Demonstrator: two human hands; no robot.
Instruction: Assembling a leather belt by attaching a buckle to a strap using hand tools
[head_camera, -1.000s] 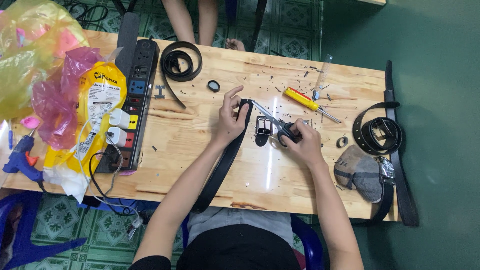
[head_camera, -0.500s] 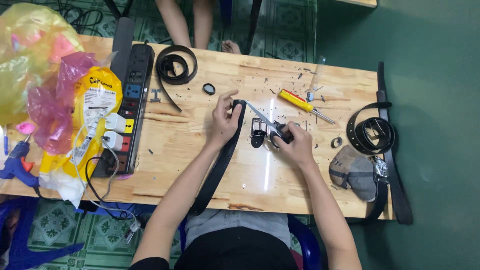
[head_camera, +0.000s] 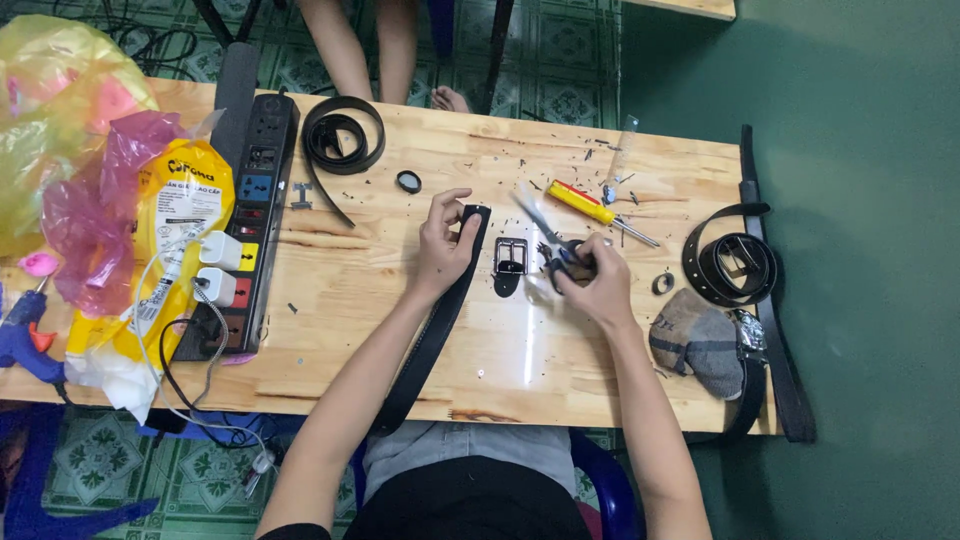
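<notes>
My left hand (head_camera: 446, 243) pinches the end of a long black belt (head_camera: 437, 320) that runs back over the wooden table (head_camera: 390, 340) toward my lap. My right hand (head_camera: 592, 276) grips scissors (head_camera: 548, 236) by their dark handles, blades pointing up and left. Between the two hands a metal belt buckle (head_camera: 510, 258) lies flat on the table, touched by neither hand.
A yellow-handled screwdriver (head_camera: 592, 208) lies past the scissors. Coiled black belts sit at the top left (head_camera: 342, 134) and far right (head_camera: 728, 268). A black power strip (head_camera: 245, 230), plastic bags (head_camera: 120, 200), a blue glue gun (head_camera: 25, 335) and a grey cap (head_camera: 698, 340) are here. Another person's bare legs (head_camera: 362, 45) stand beyond the table.
The belt end has come away from the buckle, which now lies alone between my hands. My right hand has shifted slightly right with the scissors.
</notes>
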